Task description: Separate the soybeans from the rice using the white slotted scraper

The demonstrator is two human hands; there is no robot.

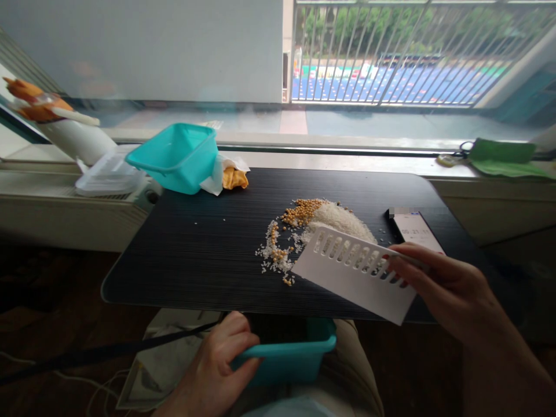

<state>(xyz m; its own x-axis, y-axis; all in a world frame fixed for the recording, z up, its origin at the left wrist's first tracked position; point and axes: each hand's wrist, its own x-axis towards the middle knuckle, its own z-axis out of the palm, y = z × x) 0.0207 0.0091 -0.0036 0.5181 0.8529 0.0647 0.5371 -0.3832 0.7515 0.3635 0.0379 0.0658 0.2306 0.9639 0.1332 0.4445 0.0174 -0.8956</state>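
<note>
The slotted white card [354,272] is held by its right end in the right hand [438,284], fingers pinched shut on it, tilted so that its left edge comes down at the near side of the grain pile. It looks thin, light and fairly stiff, likely to flex if pressed hard; the plain end beyond the slots seems the sound place to hold it. Nearer, below the table edge, the left hand [219,362] is closed on the rim of a teal tub [291,359] resting on the lap; the tub looks like light, rigid plastic, easy to grip by its lip.

The rice [341,219] and the yellow beans [302,211] lie mixed in a loose heap on the black table [195,255], with stray grains scattered to the left. They are small, dry and apt to roll. The table top is finely ribbed, which may catch grains. A phone [417,231] lies just right of the pile.

Further back sit a second teal tub [178,156], tipped, a clear lidded box [108,174] and crumpled paper [230,174]. Beyond are a window sill, railings and greenery.
</note>
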